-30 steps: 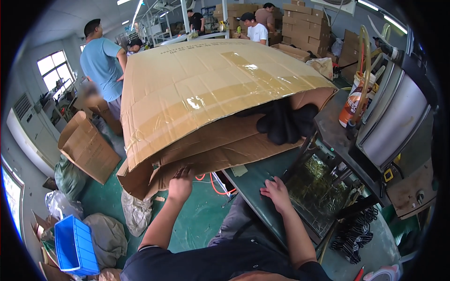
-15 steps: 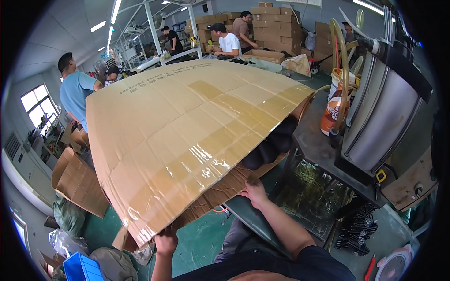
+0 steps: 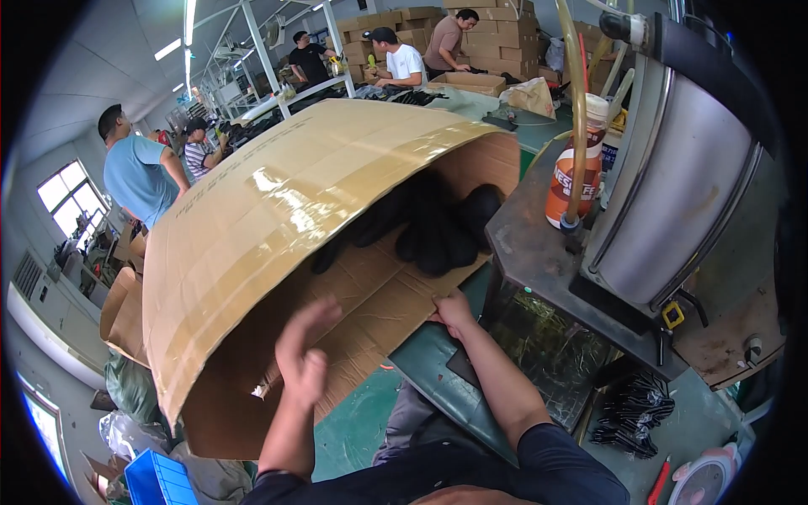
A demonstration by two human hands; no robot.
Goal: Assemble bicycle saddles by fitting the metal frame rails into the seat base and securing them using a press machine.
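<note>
A large cardboard box (image 3: 244, 210) lies on its side in front of me, its mouth toward me and its taped upper panel bowed. Several dark, rounded, soft-looking pieces (image 3: 433, 231) sit inside toward the right; their kind is unclear. My right hand (image 3: 455, 313) grips the lower edge of the mouth, thumb on the cardboard. My left hand (image 3: 307, 358) is raised before the opening, slightly blurred, its fingers stretched out and holding nothing. The box's deep left interior is in shadow.
At right stands a metal bench (image 3: 534, 227) with a large cylinder machine (image 3: 673, 177), a hose and a labelled bottle (image 3: 575, 177). A blue crate (image 3: 160, 480) and bags lie lower left. Several people work beyond the box, near stacked cartons (image 3: 505, 38).
The box mouth has opened wide, its upper panel lifted, showing more of the dark pieces. My left hand has let go of the box edge and moved up; my right still grips it.
</note>
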